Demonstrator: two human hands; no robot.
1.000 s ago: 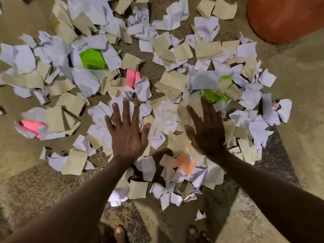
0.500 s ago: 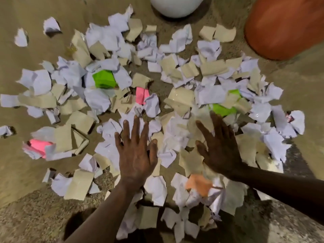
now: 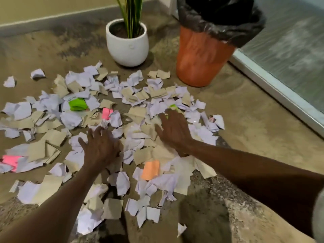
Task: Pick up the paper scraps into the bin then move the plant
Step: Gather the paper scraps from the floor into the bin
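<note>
A wide pile of torn paper scraps (image 3: 136,118), white, tan, green, pink and orange, covers the floor in front of me. My left hand (image 3: 100,146) rests palm down on the scraps at the pile's middle, fingers spread and slightly curled. My right hand (image 3: 173,128) presses flat on scraps to the right, fingertips near a green piece. Neither hand holds a lifted scrap. Beyond the pile stands an orange bin (image 3: 201,55) lined with a black bag, and left of it a plant in a white pot (image 3: 128,44).
A glass door with a pale frame (image 3: 273,88) runs along the right. A wall with a skirting board (image 3: 52,20) closes the back. A few stray scraps (image 3: 10,81) lie at the far left. Bare sandy floor (image 3: 245,120) lies right of the pile.
The view has tilted up, bringing the whole plant pot and bin into sight. Both hands stay on the pile, fingers curling slightly into the scraps.
</note>
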